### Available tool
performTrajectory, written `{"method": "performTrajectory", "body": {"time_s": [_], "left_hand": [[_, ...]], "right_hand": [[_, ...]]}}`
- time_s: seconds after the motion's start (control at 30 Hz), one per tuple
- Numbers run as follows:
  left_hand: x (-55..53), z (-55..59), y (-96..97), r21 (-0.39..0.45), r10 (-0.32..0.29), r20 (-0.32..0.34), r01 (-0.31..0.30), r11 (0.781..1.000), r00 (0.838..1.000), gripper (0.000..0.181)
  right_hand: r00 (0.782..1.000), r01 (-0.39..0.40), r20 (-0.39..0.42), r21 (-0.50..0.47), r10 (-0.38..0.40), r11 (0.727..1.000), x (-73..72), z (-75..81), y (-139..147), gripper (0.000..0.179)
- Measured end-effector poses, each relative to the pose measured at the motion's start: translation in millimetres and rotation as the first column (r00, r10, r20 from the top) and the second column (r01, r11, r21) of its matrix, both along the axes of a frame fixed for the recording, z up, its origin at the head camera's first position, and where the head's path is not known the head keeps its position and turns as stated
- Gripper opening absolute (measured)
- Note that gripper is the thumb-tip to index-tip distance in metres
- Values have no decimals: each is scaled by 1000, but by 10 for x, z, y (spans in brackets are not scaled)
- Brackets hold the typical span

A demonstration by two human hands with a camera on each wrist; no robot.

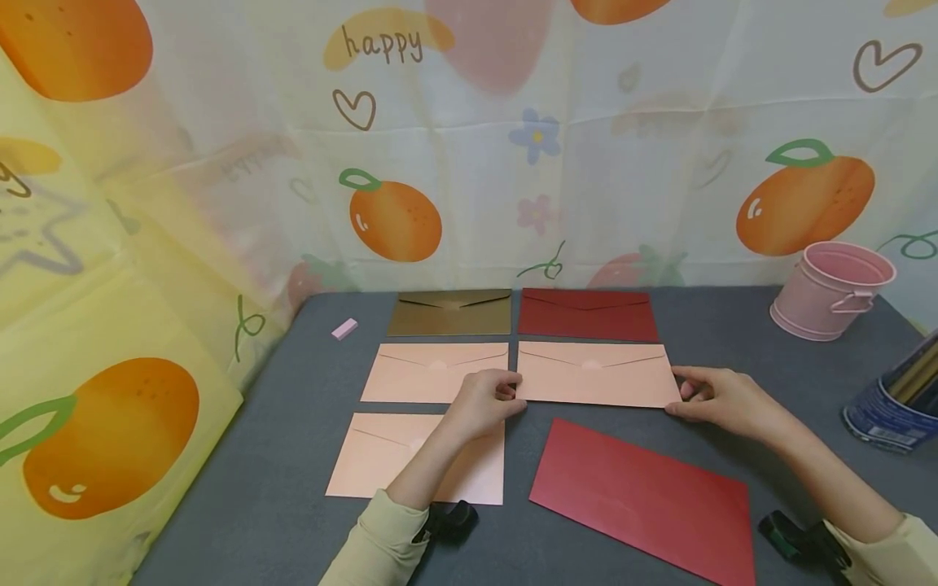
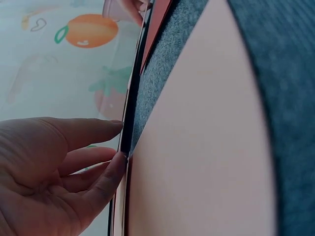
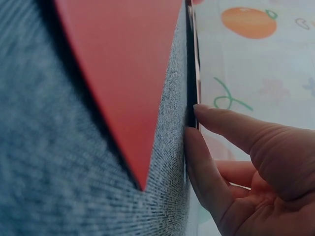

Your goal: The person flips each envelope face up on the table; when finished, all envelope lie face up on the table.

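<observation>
In the head view a peach envelope (image 1: 586, 378) with its flap line towards the back is held between both hands. My left hand (image 1: 478, 404) grips its left edge with thumb and fingertips, and my right hand (image 1: 721, 400) grips the right edge near the front corner. Left of it sits another peach envelope (image 1: 410, 376), with a third peach envelope (image 1: 366, 456) in front, partly covered by the left forearm. A gold envelope (image 1: 447, 317) and a dark red envelope (image 1: 589, 317) form the back row. Nearest me, a larger red envelope (image 1: 645, 496) lies slanted.
A pink bucket (image 1: 817, 297) stands at the back right, with a blue container (image 1: 897, 415) of stick-like things before it. A small pink block (image 1: 344, 329) lies at the back left. Printed cloth (image 1: 469, 195) hangs behind the dark grey table (image 1: 249, 488).
</observation>
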State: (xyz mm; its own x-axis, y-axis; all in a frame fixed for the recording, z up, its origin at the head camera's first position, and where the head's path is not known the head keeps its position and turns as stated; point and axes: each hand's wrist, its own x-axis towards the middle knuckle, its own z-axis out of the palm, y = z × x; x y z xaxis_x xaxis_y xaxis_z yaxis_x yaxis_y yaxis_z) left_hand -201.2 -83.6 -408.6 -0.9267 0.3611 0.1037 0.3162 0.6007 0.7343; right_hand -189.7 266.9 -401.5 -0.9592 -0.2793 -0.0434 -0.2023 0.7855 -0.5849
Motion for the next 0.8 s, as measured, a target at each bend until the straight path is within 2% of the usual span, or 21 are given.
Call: {"method": "performTrajectory", "body": {"time_s": [0.17,0.33,0.67,0.8], "left_hand": [[4,-8,-1,-5,-14,-16,14,1000,1000,29],[-2,-3,8,-31,-33,-39,32,999,999,6],[7,16,20,-55,-66,-67,62,997,996,11],[41,48,30,-56,-95,-86,91,994,992,23]], "right_hand": [[1000,-4,20,-8,4,1000,-1,2,0,71],[1000,-14,17,-3,14,1000,5,4,8,68],[1000,-23,-2,16,23,1000,29,-1,9,63],[999,-26,-46,43,28,999,91,24,-5,60]]}}
